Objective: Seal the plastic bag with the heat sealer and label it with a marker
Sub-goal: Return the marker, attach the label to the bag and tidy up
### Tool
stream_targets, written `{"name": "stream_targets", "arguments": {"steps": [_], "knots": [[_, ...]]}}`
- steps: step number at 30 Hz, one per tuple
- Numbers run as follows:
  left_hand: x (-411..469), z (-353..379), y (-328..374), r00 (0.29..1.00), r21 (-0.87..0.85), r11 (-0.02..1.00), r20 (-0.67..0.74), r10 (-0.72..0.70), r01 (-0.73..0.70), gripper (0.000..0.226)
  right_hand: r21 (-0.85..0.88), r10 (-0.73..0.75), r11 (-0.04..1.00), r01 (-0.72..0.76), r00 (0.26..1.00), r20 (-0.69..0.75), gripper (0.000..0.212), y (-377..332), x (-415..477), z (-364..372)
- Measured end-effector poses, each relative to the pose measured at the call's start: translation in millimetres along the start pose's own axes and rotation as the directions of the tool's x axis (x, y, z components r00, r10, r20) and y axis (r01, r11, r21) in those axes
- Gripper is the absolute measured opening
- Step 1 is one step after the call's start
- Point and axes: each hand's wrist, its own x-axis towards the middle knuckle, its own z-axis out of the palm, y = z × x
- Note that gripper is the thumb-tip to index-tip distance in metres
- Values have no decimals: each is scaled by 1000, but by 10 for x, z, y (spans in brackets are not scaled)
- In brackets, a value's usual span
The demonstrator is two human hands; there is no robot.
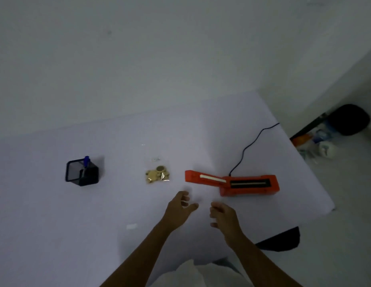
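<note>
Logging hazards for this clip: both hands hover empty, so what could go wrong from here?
The orange heat sealer lies open, its sealing strip exposed, near the right hand: a finger might brush it. The clear plastic bag of gold round pieces looks lumpy, so its mouth may wrinkle and seal poorly. The thin black cord trailing behind the sealer could snag.

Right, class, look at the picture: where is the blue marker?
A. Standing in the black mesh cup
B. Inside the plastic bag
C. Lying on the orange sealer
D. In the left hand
A: the marker sticks up out of the cup, far left of the bag. The left hand and right hand hold nothing.
</note>
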Motion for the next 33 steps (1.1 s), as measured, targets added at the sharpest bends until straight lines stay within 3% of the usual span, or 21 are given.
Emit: {"name": "stream_targets", "arguments": {"steps": [3,8,13,19,23,33], "knots": [[227,547,233,998,-119,992,44,-36,41,62,11,44,999,-43,995,-92,27,-15,294,-691],[535,1129,552,998,-294,954,-11,-61,55,55,167,177,976,-140,957,-231,42,-2,693,-1604],[631,1300,723,991,-372,926,-88,-99,60,33,96,85,993,-66,974,-209,66,-120,967,-2112],[711,1303,733,976,-464,883,-152,-158,71,24,42,47,998,-42,992,-120,68,-267,1244,-2219],[821,1227,767,974,-461,885,-163,-159,67,35,40,30,999,-27,997,-76,61,-391,1403,-2193],[1410,699,1020,951,-469,880,-231,-208,79,33,-5,-21,1000,21,999,24,67,-1035,1880,-1848]]}}
